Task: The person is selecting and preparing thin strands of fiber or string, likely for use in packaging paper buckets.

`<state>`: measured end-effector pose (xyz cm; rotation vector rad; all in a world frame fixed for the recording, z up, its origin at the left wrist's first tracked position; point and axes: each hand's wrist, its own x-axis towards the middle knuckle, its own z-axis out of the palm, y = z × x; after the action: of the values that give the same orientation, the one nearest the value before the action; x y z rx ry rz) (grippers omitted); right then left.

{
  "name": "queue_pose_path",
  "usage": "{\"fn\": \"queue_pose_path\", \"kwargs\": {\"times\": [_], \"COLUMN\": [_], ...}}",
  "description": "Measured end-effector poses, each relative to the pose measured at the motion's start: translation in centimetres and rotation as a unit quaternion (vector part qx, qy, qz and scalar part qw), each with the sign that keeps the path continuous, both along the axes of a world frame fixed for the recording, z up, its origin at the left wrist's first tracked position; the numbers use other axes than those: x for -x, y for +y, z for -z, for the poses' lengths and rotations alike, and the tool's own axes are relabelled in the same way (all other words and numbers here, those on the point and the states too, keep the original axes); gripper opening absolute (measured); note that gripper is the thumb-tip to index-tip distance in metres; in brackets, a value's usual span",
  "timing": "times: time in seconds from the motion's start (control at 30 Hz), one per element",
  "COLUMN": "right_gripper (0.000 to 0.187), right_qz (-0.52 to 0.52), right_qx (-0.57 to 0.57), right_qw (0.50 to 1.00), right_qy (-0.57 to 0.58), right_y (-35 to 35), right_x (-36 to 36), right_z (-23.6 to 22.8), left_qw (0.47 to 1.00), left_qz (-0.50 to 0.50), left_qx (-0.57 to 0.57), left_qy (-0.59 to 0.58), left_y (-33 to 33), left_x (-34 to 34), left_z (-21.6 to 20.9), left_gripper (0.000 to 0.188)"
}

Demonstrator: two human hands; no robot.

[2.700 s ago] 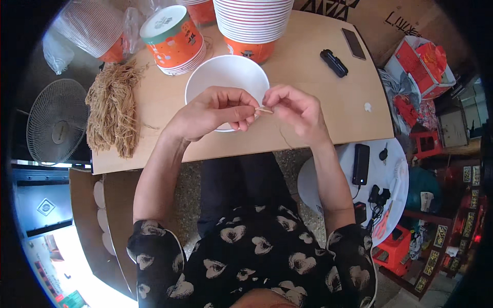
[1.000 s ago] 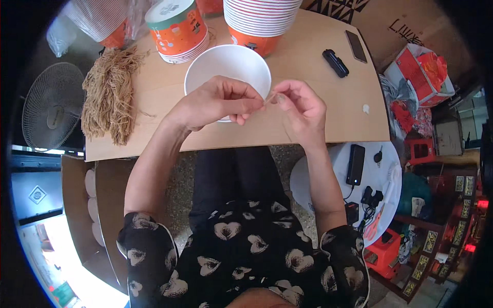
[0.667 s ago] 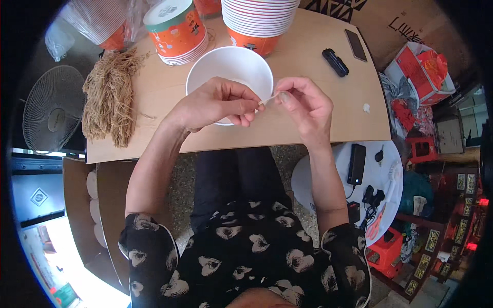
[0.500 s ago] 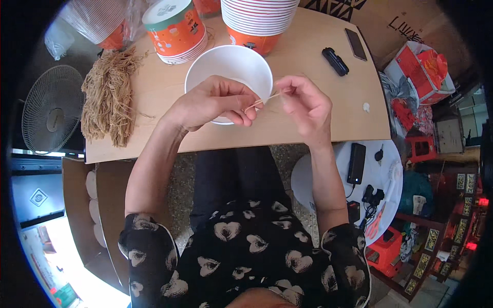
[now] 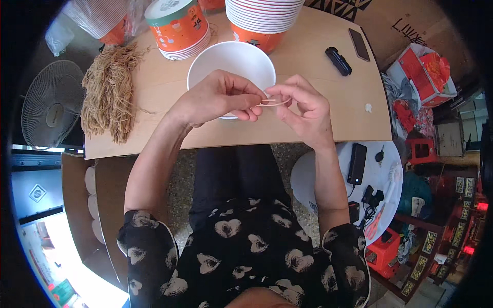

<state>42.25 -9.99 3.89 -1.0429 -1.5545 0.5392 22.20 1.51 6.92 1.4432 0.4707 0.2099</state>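
My left hand [image 5: 226,100] is closed in a pinch on a thin pale tan cord [image 5: 275,104], which bends in a narrow loop across the gap to my right hand. The fingers of my right hand [image 5: 308,110] curl round the other side of that loop, the index fingertip close to the left fingertips. Both hands are above the near rim of a white paper bowl [image 5: 231,59] on the table. A thick bundle of tan, frayed cords [image 5: 110,95] lies at the table's left edge.
Behind the bowl are a tall stack of orange-and-white paper bowls [image 5: 262,20] and an upturned orange stack [image 5: 179,31]. At the right lie a black case [image 5: 338,61] and a phone [image 5: 359,44]. A fan [image 5: 53,95] stands left; a small white table [image 5: 380,154] is at lower right.
My right hand has moved slightly left, closer to the left hand. The cord, stretched slantwise before, now bends in a flat loop between the fingers.
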Motion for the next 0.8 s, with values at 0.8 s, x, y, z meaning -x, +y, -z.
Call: {"fn": "queue_pose_path", "kwargs": {"times": [0.8], "right_gripper": [0.019], "right_qz": [-0.059], "right_qx": [0.088], "right_qw": [0.983], "right_qy": [0.148], "right_y": [2.3], "right_x": [-1.3], "right_z": [-0.3], "left_qw": [1.000], "left_qz": [0.004], "left_qx": [-0.023], "left_qy": [0.015], "left_y": [-0.5], "left_x": [-0.2], "left_z": [-0.7], "left_gripper": [0.016]}}
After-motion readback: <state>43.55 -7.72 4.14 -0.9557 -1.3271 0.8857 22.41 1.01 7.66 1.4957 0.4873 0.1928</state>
